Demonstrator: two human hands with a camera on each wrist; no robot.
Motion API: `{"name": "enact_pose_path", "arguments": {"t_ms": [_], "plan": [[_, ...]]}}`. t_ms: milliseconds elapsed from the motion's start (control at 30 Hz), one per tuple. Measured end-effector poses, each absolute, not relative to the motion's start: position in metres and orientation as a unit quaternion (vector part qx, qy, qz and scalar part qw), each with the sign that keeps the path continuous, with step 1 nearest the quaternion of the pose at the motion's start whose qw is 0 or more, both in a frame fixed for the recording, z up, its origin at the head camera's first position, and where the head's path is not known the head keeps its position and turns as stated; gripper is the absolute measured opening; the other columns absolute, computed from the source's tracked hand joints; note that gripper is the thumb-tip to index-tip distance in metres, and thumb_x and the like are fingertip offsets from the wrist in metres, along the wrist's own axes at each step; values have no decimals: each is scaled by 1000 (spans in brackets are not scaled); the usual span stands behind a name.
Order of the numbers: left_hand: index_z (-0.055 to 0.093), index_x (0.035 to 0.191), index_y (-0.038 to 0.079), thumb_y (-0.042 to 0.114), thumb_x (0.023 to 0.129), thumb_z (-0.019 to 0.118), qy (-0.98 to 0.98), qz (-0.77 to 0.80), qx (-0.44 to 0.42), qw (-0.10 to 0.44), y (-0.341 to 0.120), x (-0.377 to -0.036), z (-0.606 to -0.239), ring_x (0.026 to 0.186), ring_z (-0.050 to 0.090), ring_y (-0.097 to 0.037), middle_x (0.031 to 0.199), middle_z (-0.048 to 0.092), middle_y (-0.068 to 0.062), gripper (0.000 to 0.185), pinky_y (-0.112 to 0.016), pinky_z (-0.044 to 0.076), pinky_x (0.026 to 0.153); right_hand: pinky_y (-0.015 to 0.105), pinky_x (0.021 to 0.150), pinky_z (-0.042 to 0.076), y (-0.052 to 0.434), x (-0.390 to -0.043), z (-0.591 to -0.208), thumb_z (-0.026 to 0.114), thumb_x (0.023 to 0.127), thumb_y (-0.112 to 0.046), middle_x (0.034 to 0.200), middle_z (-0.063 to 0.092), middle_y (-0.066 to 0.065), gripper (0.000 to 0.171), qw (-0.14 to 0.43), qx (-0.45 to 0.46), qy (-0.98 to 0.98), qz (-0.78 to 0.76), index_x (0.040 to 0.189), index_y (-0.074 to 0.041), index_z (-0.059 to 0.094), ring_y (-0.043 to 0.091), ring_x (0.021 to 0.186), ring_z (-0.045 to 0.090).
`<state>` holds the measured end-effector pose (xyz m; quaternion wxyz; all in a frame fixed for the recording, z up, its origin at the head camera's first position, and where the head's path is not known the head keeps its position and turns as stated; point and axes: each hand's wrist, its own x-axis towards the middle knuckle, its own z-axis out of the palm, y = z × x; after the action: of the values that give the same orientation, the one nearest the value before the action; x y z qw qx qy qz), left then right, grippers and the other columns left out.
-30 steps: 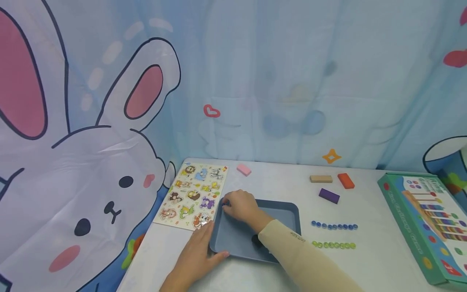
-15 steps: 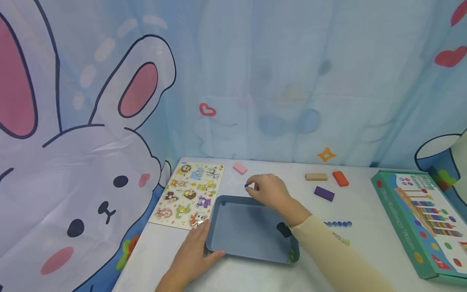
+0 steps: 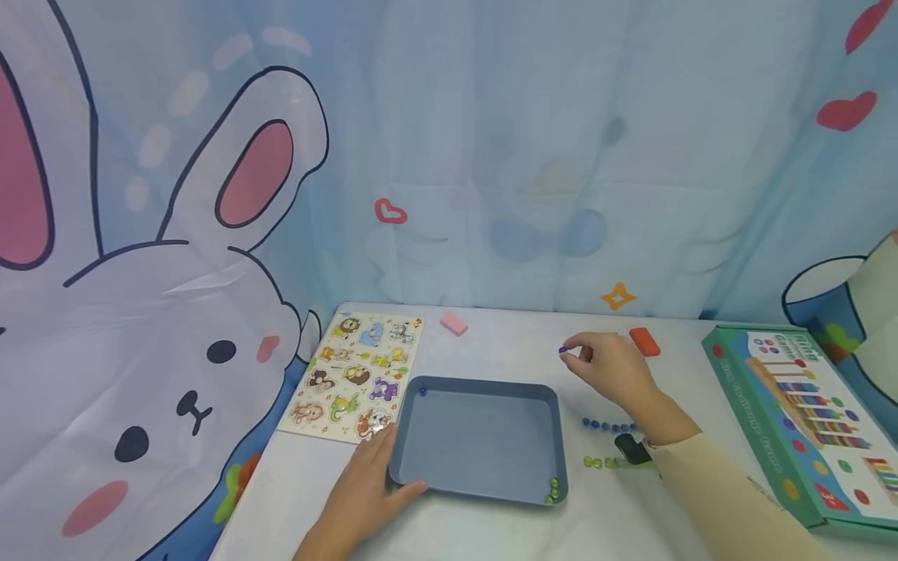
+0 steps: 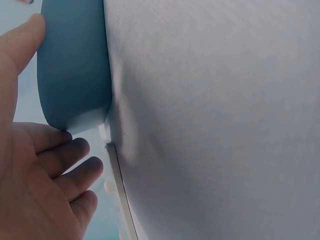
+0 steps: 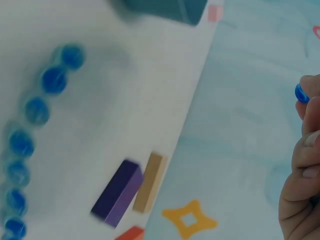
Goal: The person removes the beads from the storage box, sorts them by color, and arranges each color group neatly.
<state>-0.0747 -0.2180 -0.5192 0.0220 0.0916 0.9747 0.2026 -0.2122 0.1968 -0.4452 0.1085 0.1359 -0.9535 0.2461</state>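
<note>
My right hand (image 3: 610, 370) pinches a small blue glass bead (image 5: 300, 93) between thumb and forefinger, raised above the table to the right of the blue-grey tray (image 3: 477, 436). Below that hand, a row of blue beads (image 5: 37, 111) lies on the table, with a row of green beads (image 3: 606, 462) nearer me, partly hidden by my wrist. My left hand (image 3: 361, 487) rests at the tray's near left corner, thumb on the near side and fingers along the left. Inside the tray, one blue bead (image 3: 423, 392) sits in the far left corner and several green beads (image 3: 553, 489) in the near right.
An animal puzzle board (image 3: 351, 378) lies left of the tray. Behind are a pink block (image 3: 454, 323) and an orange block (image 3: 644, 341); the right wrist view also has a purple block (image 5: 117, 192) and a wooden block (image 5: 150, 182). A green game box (image 3: 807, 421) stands at right.
My right hand has left the tray's far left corner and moved right across the table, a blue bead in its pinch. The left hand stays at the tray. The head view has turned slightly right.
</note>
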Motion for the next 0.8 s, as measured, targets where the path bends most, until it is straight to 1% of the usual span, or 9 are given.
{"name": "enact_pose_path", "arguments": {"t_ms": [100, 200, 333, 467, 700, 800], "plan": [[32, 164, 7, 77, 87, 65, 974, 205, 90, 20, -218, -74, -519, 156, 37, -37, 169, 37, -14, 109, -58, 32, 128, 25, 45, 38, 213, -206, -448, 80, 91, -20, 69, 64, -3, 17, 111, 117, -954, 253, 105, -11, 80, 13, 57, 50], [33, 164, 7, 78, 87, 65, 975, 204, 90, 22, -218, -74, -519, 156, 37, -37, 169, 37, -14, 110, -58, 32, 128, 25, 47, 38, 226, -200, -452, 79, 91, -20, 71, 63, -1, 19, 99, 90, -956, 260, 106, -9, 79, 14, 59, 50], [33, 164, 6, 79, 86, 63, 975, 203, 90, 25, -218, -74, -520, 156, 37, -37, 169, 37, -14, 111, -58, 32, 128, 24, 48, 34, 242, -191, -460, 78, 92, -22, 68, 58, -1, 20, 89, 70, -960, 257, 107, -7, 78, 16, 59, 48], [33, 164, 5, 79, 87, 63, 974, 205, 92, 26, -218, -74, -520, 156, 36, -37, 169, 36, -14, 111, -58, 32, 128, 25, 46, 30, 260, -182, -468, 77, 93, -21, 66, 56, -2, 21, 93, 57, -961, 252, 108, -6, 78, 15, 56, 45], [32, 164, 6, 79, 86, 64, 975, 203, 87, 29, -218, -73, -517, 156, 35, -38, 170, 35, -14, 112, -59, 31, 128, 25, 46, 32, 287, -168, -481, 77, 93, -22, 67, 54, -1, 24, 89, 32, -963, 253, 110, -5, 78, 16, 57, 45], [32, 164, 6, 79, 86, 64, 975, 204, 86, 27, -218, -73, -517, 157, 35, -38, 170, 35, -14, 111, -59, 31, 128, 25, 47, 32, 296, -164, -487, 78, 93, -22, 67, 54, -1, 25, 75, 19, -965, 252, 111, -4, 77, 17, 59, 46]]}}
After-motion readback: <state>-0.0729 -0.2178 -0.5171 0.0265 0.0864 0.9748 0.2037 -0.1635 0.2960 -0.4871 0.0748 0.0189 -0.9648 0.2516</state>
